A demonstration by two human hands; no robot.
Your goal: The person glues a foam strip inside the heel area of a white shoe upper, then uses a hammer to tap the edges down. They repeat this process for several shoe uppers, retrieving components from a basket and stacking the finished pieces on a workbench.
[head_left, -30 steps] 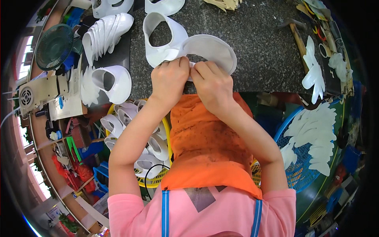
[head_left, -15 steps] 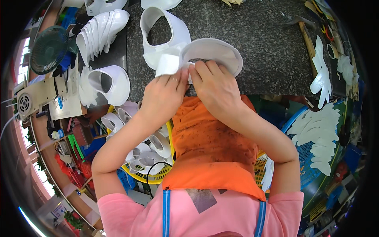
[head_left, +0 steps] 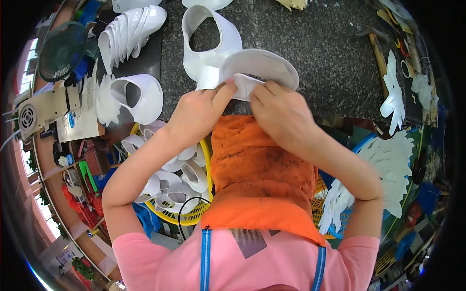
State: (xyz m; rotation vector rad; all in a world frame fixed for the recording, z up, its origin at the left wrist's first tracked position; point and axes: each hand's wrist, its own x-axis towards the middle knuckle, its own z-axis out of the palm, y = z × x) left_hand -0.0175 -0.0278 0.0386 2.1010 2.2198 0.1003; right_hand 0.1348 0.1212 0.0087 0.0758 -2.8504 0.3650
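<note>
A white shoe upper (head_left: 264, 58) lies curved open at the near edge of the dark stone worktop (head_left: 310, 43). The fingers of my left hand (head_left: 196, 111) are closed on its left end, thumb and forefinger pressed together. My right hand (head_left: 281, 109) is also closed, pinching the near rim toward the right. Between the two hands a pale inner strip of the upper shows. Just beyond, another white shoe upper (head_left: 218, 41) stands with its oval opening facing up, touching or overlapping the held one. My fingertips are partly hidden by the hands.
More white uppers stand left: a single one (head_left: 145, 99) and a nested stack (head_left: 131, 36). A yellow basket (head_left: 209, 169) below holds several. On the right lie a hammer (head_left: 378, 58), white cut pieces (head_left: 393, 97) and a blue basket (head_left: 366, 140) with more pieces. A green fan (head_left: 63, 51) is far left.
My right hand has slid right along the upper's rim, away from my left hand, baring the strip between them. My left hand keeps its hold. The whole view has shifted slightly.
</note>
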